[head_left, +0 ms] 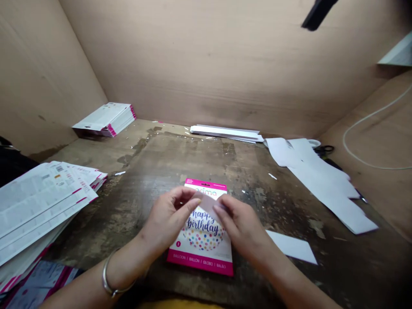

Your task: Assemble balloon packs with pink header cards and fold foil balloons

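Observation:
A pink and white "happy birthday" balloon package point(202, 240) lies flat on the worn table point(144, 189) right in front of me. Above its upper half, my left hand point(169, 219) and my right hand point(240, 225) meet. Both pinch a small pale strip point(208, 201), thumbs against fingertips, and each hand grips one end. A metal bangle point(111, 279) sits on my left wrist.
A fanned pile of printed cards point(41, 201) lies at the left, a smaller stack point(106, 118) at the back left. White paper strips point(325, 180) spread at the right, one sheet point(292, 246) beside my right hand. Flat white cards point(227, 133), scissors point(323, 149) and cardboard walls stand behind.

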A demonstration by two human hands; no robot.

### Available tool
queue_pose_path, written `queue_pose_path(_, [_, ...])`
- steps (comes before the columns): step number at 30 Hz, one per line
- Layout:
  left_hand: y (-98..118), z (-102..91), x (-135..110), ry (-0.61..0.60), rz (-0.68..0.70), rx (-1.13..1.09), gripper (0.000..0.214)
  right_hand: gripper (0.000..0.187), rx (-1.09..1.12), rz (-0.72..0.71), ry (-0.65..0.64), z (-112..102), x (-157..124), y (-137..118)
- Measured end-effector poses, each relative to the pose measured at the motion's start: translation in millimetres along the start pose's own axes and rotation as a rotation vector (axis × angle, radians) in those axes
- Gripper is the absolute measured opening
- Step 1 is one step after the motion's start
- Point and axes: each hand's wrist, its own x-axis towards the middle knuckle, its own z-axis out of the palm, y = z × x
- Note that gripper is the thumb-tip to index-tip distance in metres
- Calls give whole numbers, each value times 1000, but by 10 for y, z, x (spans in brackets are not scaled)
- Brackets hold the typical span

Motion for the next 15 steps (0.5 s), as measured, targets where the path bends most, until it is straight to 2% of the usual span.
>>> queue_pose_path(2, [-82, -106, -79, 32, 209, 276, 21, 27, 45, 77, 26, 40, 62, 122])
queue_pose_path(3, [-130, -145, -136, 4, 356, 434, 21, 28, 40, 92, 18, 49, 91, 186])
queue_pose_path(5, [-223, -179, -266, -130, 620, 696, 22, 28, 16, 92, -41, 72, 143, 273])
queue_pose_path(6, [-263, -174, -329, -193, 704, 780, 23, 27, 7, 85, -69, 91, 164, 287])
queue_pose_path(8, [-330, -133, -429, -247, 756, 875, 27, 24, -11, 72, -106, 145, 203, 265])
queue_pose_path(15, [-426, -24, -496, -234, 776, 1003, 29, 24, -271, 84, -171, 285, 306, 84])
